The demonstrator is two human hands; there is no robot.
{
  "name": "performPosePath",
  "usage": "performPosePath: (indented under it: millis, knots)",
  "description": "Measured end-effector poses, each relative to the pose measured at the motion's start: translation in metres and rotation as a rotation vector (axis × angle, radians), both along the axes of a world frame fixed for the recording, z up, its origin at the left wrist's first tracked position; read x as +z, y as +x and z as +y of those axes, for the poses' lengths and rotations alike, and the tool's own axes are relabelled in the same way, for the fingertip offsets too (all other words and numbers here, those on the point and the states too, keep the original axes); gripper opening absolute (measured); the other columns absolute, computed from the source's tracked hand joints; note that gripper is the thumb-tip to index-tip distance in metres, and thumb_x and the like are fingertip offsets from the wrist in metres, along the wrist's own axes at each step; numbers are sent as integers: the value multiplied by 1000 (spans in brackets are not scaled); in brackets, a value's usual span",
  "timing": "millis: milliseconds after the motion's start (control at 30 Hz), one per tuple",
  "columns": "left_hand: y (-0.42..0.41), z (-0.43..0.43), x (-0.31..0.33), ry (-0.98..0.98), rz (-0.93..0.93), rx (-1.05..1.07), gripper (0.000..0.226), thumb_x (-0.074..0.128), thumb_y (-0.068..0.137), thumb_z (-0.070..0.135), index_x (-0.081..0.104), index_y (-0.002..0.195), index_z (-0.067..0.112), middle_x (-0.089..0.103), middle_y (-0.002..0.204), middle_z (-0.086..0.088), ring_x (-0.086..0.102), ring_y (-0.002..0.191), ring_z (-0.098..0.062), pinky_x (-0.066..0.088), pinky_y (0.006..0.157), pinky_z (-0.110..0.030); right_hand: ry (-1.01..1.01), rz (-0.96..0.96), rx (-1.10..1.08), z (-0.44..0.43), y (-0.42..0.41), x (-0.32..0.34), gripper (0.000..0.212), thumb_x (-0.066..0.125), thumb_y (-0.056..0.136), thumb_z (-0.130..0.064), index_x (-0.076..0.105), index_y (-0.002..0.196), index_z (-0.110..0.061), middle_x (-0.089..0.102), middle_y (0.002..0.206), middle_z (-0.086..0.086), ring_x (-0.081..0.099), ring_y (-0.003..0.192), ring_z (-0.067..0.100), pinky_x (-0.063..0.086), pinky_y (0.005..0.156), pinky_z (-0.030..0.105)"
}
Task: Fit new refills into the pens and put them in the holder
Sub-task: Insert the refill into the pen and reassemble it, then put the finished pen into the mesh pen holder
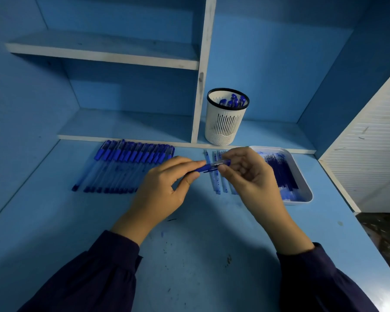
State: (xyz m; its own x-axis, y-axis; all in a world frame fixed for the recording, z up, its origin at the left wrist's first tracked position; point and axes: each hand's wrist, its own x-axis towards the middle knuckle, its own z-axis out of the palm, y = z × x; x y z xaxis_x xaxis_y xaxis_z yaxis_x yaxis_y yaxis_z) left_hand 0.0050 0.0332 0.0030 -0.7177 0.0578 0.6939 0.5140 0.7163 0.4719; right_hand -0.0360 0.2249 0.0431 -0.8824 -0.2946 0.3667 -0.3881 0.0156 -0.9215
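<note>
Above the blue desk, my left hand (167, 183) and my right hand (248, 174) hold one blue pen (208, 167) between them. The left pinches its blue cap end, the right pinches the clear barrel end. A row of several capped blue pens (126, 165) lies on the desk to the left. A few loose refills (216, 183) lie under the held pen. A white tray (306, 188) at the right holds several blue refills. The white mesh holder (225, 129) stands on the low shelf behind, with several blue pens (234, 101) in it.
A white shelf divider (198, 104) rises just left of the holder. A higher shelf (104, 52) runs across the back left. A white slatted panel (374, 143) closes off the right side. Ink specks mark the desk near my sleeves.
</note>
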Motion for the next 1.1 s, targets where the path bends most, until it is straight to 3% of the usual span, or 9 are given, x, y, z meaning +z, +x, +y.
performPosePath:
  millis: [267,400,500,600,767,867,933,1000,1100]
  knots:
    - [3,-43,-2,53,-180,203,37,43,104,35,64,131,19,62,130,11,55,122,-3,43,102,-21,-186,205,-304,13,10,32,16,65,87,3,58,99,-5,64,87,12,61,78,12,48,76,19]
    - [-2,-65,-7,-53,-348,331,44,38,103,35,61,135,16,57,141,1,50,132,-17,36,111,-29,-242,437,-473,26,-1,80,17,62,90,0,56,105,-4,63,93,10,63,87,14,50,83,25]
    - [-6,-68,-10,-165,-495,386,43,39,105,30,51,144,17,42,155,-1,34,145,-19,22,116,-29,-229,568,-551,24,-21,109,16,61,91,-2,55,105,-7,61,91,-4,61,85,6,50,81,24]
    - [-6,-65,-11,-221,-591,376,59,27,98,42,43,149,18,29,161,1,22,151,-19,14,121,-34,-150,629,-611,15,-50,121,15,60,89,-4,59,103,-8,61,87,-8,61,80,3,50,78,21]
    - [-4,-66,-14,-234,-599,374,48,41,105,25,38,152,20,25,163,3,19,152,-19,13,122,-35,132,658,-609,-5,-104,104,18,59,86,-7,62,103,-5,64,84,0,63,76,20,53,74,29]
    - [-4,-66,-15,-235,-592,357,47,42,105,25,38,152,21,27,162,2,20,151,-20,15,123,-37,312,623,-572,-13,-123,83,17,59,87,-4,63,104,-4,65,87,8,61,76,19,49,72,22]
    - [-4,-67,-15,-232,-589,351,47,40,106,27,37,153,22,27,162,4,19,151,-18,16,124,-38,400,586,-542,-14,-128,69,14,58,89,-4,65,101,-3,66,87,11,59,75,18,51,72,27]
    - [-4,-67,-16,-235,-588,347,47,38,106,29,36,153,23,26,162,5,18,152,-17,15,124,-38,436,573,-525,-13,-127,59,14,58,90,-6,68,98,-2,68,86,12,60,75,18,53,73,35]
    - [-5,-68,-16,-244,-585,352,47,37,106,29,37,153,22,27,162,5,19,152,-18,15,124,-37,369,520,-565,-11,-112,48,19,56,93,-11,69,104,-2,70,97,11,63,84,19,53,80,31]
